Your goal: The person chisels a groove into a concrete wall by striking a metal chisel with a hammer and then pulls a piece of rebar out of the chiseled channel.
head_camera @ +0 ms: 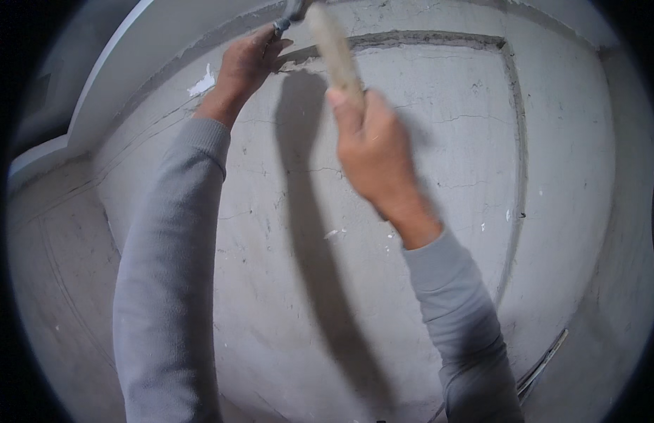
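Observation:
My right hand (377, 145) grips a pale wooden handle (335, 55), blurred and pointing up. Beside the handle's upper end is a blurred grey metal piece (293, 8); whether it is a hammer head on this handle I cannot tell. Up and to the left, my left hand (247, 66) is closed around a slim metal tool (281, 24), possibly a chisel, mostly hidden by the fingers. This hand is close to the left end of a rough channel (411, 38) cut into the plastered wall (411, 211).
The channel turns at the upper right and runs down as a vertical groove (520, 121). Fine cracks cross the wall. A white ceiling edge (102, 69) curves along the upper left. Thin strips (543, 365) lean at the lower right. An arm-shaped shadow falls on the wall.

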A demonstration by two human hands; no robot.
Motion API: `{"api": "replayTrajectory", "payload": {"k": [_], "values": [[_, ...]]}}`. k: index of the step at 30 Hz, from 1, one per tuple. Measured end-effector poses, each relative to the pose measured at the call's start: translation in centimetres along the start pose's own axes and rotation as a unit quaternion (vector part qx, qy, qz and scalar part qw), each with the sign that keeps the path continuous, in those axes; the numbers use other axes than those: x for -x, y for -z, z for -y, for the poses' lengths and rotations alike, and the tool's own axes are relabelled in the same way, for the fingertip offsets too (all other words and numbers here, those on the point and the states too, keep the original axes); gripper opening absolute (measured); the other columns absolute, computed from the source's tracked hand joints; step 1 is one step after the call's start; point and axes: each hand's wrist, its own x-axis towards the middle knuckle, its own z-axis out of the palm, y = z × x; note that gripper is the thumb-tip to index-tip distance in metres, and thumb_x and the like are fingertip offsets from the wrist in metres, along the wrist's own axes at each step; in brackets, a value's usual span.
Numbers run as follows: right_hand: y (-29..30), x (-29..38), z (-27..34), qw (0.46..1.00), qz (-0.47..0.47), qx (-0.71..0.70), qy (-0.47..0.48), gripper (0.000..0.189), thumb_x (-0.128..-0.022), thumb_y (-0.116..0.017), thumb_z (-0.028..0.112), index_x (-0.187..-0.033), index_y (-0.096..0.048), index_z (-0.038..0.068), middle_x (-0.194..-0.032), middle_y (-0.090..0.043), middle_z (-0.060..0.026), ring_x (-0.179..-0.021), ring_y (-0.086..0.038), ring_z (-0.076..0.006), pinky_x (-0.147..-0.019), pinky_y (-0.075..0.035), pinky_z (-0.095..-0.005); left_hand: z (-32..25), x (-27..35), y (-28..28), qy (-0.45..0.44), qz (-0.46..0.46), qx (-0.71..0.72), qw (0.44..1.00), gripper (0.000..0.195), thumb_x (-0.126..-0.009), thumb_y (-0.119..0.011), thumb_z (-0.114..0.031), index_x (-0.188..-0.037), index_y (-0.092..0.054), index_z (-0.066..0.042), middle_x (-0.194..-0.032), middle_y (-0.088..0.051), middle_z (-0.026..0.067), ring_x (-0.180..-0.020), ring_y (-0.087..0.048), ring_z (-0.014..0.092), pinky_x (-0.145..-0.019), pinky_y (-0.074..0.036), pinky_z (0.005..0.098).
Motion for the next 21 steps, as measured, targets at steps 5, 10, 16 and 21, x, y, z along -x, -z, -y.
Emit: {"api": "replayTrajectory", "payload": {"k": [5,10,16,21], "values": [[3.5,-3.6,7.0,0.963,-0.198,-0.090,0.158,0.036,-0.095,-0.047,0.032,-0.078,-0.049,0.001,-0.052,-0.047,-0.0073,-0.048,-0.049,-0.0218,-0.041,-0.037,-0.0301,-0.6,0.3,0.7,0.014,0.032,-0.044,0.998,0.022,-0.086,-0.063,-0.025,-0.104,-0.062,-0.012,-0.084,-0.066,0.0130,-0.076,-0.063,0.034,-0.064,-0.048,0.0404],[-1.8,-1.3,-1.2,0.983,-0.106,-0.014,0.152,0.033,-0.092,-0.054,0.025,-0.083,-0.046,-0.005,-0.058,-0.056,-0.0196,-0.059,-0.064,-0.0370,-0.050,-0.049,-0.0382,-0.7,-0.1,-0.1,0.038,0.032,0.031,0.998,0.021,-0.087,-0.063,-0.025,-0.103,-0.062,-0.012,-0.084,-0.066,0.0123,-0.075,-0.063,0.033,-0.065,-0.048,0.0403],[3.3,-2.3,3.7,0.988,-0.090,-0.031,0.119,0.036,-0.093,-0.053,0.026,-0.085,-0.047,-0.008,-0.063,-0.057,-0.0213,-0.060,-0.064,-0.0385,-0.054,-0.050,-0.0399,0.2,0.3,1.3,0.039,0.077,-0.036,0.996,0.022,-0.087,-0.062,-0.025,-0.104,-0.063,-0.010,-0.084,-0.067,0.0131,-0.073,-0.064,0.031,-0.064,-0.049,0.0385],[1.2,-3.6,4.2,0.940,-0.244,-0.108,0.212,0.036,-0.094,-0.050,0.030,-0.081,-0.047,-0.003,-0.064,-0.053,-0.0170,-0.061,-0.057,-0.0293,-0.050,-0.044,-0.0343,-1.3,-0.1,0.7,0.025,0.038,0.001,0.999,0.020,-0.088,-0.060,-0.026,-0.099,-0.063,-0.009,-0.081,-0.066,0.0134,-0.072,-0.064,0.032,-0.064,-0.049,0.0388]]}}
